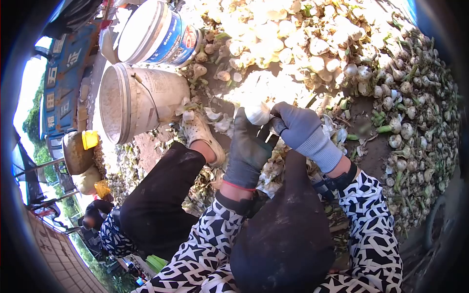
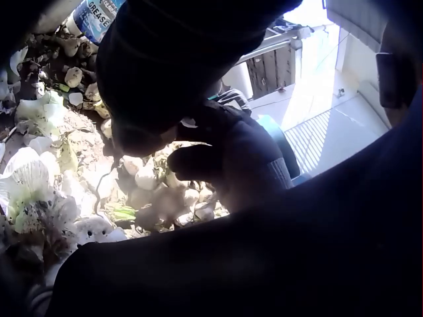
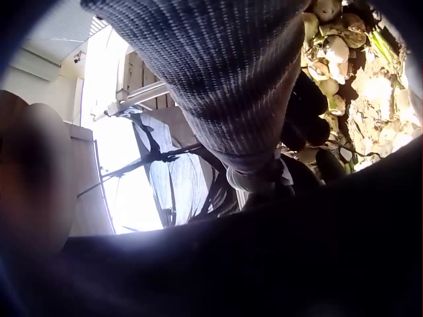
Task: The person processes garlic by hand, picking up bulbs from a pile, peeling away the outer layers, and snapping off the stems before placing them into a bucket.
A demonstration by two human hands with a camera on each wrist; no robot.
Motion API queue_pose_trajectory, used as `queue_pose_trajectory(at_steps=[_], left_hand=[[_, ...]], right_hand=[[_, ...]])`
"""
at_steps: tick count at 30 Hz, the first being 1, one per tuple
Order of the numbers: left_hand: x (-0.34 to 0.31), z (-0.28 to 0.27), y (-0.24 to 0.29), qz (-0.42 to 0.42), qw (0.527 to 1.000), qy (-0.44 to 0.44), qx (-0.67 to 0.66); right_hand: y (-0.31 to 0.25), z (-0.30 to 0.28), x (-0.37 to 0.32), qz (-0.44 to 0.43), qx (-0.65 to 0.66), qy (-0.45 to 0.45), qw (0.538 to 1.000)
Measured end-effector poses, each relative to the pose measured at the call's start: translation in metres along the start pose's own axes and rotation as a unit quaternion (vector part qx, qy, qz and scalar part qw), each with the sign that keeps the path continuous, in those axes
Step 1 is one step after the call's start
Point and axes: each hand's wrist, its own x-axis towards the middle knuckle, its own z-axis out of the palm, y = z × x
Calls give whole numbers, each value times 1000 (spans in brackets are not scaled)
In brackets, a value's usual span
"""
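A white garlic bulb (image 1: 257, 113) is held between both gloved hands in the head view. My left hand (image 1: 245, 152), in a dark grey glove, grips it from the left, fingers curled round its underside. My right hand (image 1: 302, 128), in a lighter grey glove, has its fingers curled at the bulb's right side; whether they pinch a piece of it or a tool is hidden. In the left wrist view the left hand (image 2: 158, 72) and right hand (image 2: 244, 148) meet in shadow. The right hand's knitted glove (image 3: 225, 79) fills the top of the right wrist view.
Heaped garlic (image 1: 337, 34) lies beyond the hands, with more stemmed bulbs (image 1: 415, 122) at the right. Two white buckets, one plain (image 1: 156, 93) and one with a blue label (image 1: 168, 39), stand at the upper left. Loose peelings surround a shoe (image 1: 207, 139). Another person sits at the lower left.
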Motion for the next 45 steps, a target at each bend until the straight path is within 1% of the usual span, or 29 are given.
queue_pose_trajectory(at_steps=[2,4,5,6,8,9,10,11,12,13,14,15,16,18,19,22,24,25,28,30,32,33,34,36,38,40,42,44,45], left_hand=[[-2,3,2,0,1000,15,2],[0,-5,9,-20,1000,5,-3],[1,-9,14,-31,999,13,-4],[2,-11,19,-23,999,31,-13],[7,-29,33,-20,998,33,-44],[8,-32,44,12,999,3,-50],[8,-35,60,40,997,-28,-54],[3,-43,90,49,991,-105,-64],[-13,-39,119,108,983,-131,-71],[-26,-30,148,181,955,-208,-107],[-37,-40,186,308,927,-188,-106],[-54,-31,209,316,924,-177,-120],[-65,-23,221,322,922,-168,-134],[-59,-32,216,298,934,-171,-92],[-53,-36,214,282,943,-170,-43],[-20,-13,128,183,977,-67,82],[-8,4,58,111,978,-49,173],[-1,6,31,93,964,-84,233],[11,22,-23,83,895,-169,405],[39,7,-55,183,860,-203,431],[37,20,-59,211,792,-216,530],[33,24,-61,185,823,-236,482],[25,26,-59,182,821,-235,488],[9,31,-55,276,746,-239,557],[1,28,-49,326,720,-209,576],[-12,32,-45,395,646,-165,632],[-16,35,-42,434,644,-184,602],[-17,39,-34,517,528,-166,653],[-18,41,-33,538,520,-170,642]], right_hand=[[7,-6,4,-14,40,8,999],[20,-15,8,30,108,131,985],[32,-22,9,94,197,162,962],[35,-33,7,168,342,200,903],[55,-38,-9,220,450,144,853],[49,-34,-19,252,435,-23,864],[46,-28,-28,219,288,-221,906],[48,-15,-40,49,-64,-251,965],[50,-20,-44,57,-179,-280,942],[62,-28,-45,117,-175,-212,954],[78,-37,-47,173,-170,-142,960],[99,-42,-53,248,-122,-16,961],[124,-50,-57,202,-97,123,967],[138,-84,-41,209,-171,262,926],[143,-105,-27,259,-241,212,911],[144,-119,24,242,-375,154,882],[153,-109,47,287,-365,99,880],[158,-102,54,329,-354,47,874],[134,-95,37,351,-254,70,898],[126,-73,2,284,12,135,949],[77,-56,-24,214,79,132,965],[64,-40,-35,185,291,145,927],[54,-29,-43,145,490,154,846],[46,-17,-55,149,504,160,836],[38,-16,-57,149,515,159,829],[28,-27,-59,83,398,141,903],[21,-37,-53,104,399,143,900],[16,-40,-52,178,407,136,886],[11,-41,-49,192,437,152,866]])
